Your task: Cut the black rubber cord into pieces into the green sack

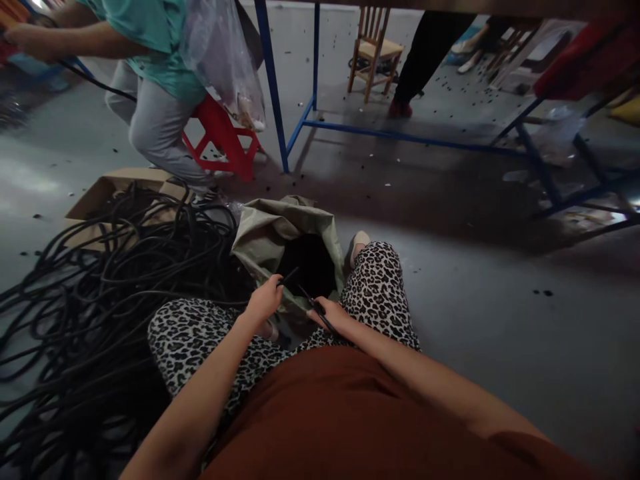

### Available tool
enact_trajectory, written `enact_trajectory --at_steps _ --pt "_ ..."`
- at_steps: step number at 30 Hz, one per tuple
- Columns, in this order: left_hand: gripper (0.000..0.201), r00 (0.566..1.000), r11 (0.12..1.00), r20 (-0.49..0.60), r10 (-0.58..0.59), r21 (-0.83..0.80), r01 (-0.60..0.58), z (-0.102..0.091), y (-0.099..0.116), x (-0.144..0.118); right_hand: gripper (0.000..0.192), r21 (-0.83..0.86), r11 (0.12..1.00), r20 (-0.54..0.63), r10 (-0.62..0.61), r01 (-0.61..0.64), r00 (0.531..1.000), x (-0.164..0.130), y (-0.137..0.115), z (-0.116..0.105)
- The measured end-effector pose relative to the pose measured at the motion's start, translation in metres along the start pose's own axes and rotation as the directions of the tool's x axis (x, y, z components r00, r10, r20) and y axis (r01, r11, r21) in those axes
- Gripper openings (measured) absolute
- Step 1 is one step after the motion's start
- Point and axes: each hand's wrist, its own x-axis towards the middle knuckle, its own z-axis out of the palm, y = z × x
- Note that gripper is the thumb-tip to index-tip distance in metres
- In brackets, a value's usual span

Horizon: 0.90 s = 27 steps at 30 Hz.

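Note:
My left hand [265,299] is closed around a black rubber cord [291,274], whose short end sticks out over the mouth of a sack. Close by on the right, my right hand [333,316] grips a pair of dark scissors [323,317], with the thin blades pointing up and left toward the cord. Both hands are above the near rim of the woven greenish sack [250,241], which stands open between my legs. Dark contents [309,263] show inside it, too dim to tell apart.
Long black cords [145,267] lie heaped on the left, spilling from a cardboard box [83,200]. A co-worker in a teal shirt [155,67] sits on a red stool [240,157]. Ahead stands a blue-framed table [273,80]; a wooden chair [373,53] is beyond it.

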Motion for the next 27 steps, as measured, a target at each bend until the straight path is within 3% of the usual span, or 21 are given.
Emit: enact_trajectory --at_steps 6,11,17,27 --pt "0.033 0.997 0.997 0.018 0.075 0.013 -0.075 -0.005 0.004 -0.008 0.043 -0.015 0.997 0.02 -0.082 0.082 0.996 -0.012 0.0 0.005" --pt "0.033 0.999 0.997 -0.039 -0.01 -0.072 0.007 0.0 0.003 -0.007 0.041 0.051 0.998 -0.053 -0.019 0.021 0.998 -0.004 0.006 0.011" --pt "0.035 0.998 0.973 -0.051 0.026 -0.228 -0.037 0.015 -0.004 0.002 0.043 0.053 0.998 -0.056 0.043 -0.04 0.997 0.006 0.008 0.011" --pt "0.037 0.997 0.983 -0.045 0.07 -0.166 -0.076 0.034 -0.002 0.007 0.049 -0.003 0.991 -0.034 0.137 -0.137 0.99 0.012 0.002 0.006"
